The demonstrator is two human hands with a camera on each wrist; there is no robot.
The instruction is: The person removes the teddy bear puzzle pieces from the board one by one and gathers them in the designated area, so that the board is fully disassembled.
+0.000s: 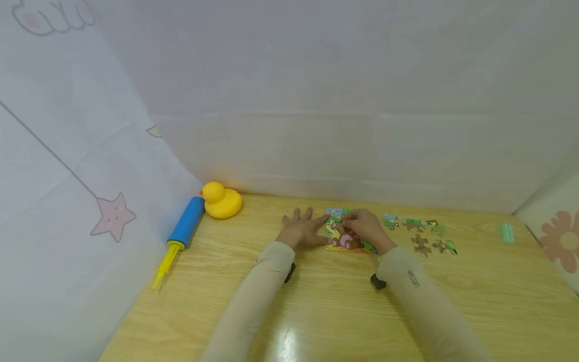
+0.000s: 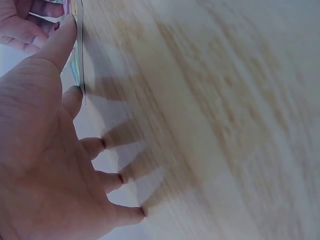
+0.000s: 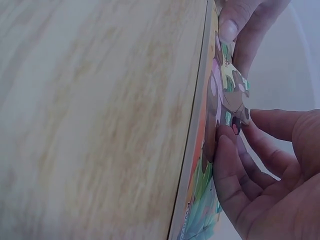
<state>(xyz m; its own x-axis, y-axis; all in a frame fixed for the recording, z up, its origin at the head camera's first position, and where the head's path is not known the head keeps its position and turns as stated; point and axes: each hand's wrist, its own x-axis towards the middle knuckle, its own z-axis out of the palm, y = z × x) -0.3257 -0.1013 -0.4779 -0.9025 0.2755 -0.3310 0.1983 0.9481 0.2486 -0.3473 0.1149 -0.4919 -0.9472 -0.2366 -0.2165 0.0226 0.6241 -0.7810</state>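
Note:
A picture puzzle board with a brown bear on it lies flat on the wooden table. My right hand is over its upper right part, pinching a puzzle piece between thumb and fingers. The piece stands tilted up from the board in the right wrist view, showing part of the bear's face. On the left, my left hand rests with fingers spread. Its thumb and index finger touch the board's left edge, while the other fingertips press the table in the left wrist view.
Several loose puzzle pieces lie right of the board. A yellow toy duck and a blue hand pump with a yellow nozzle are at the left. A small green bumpy object sits far right. Cloth walls border the table.

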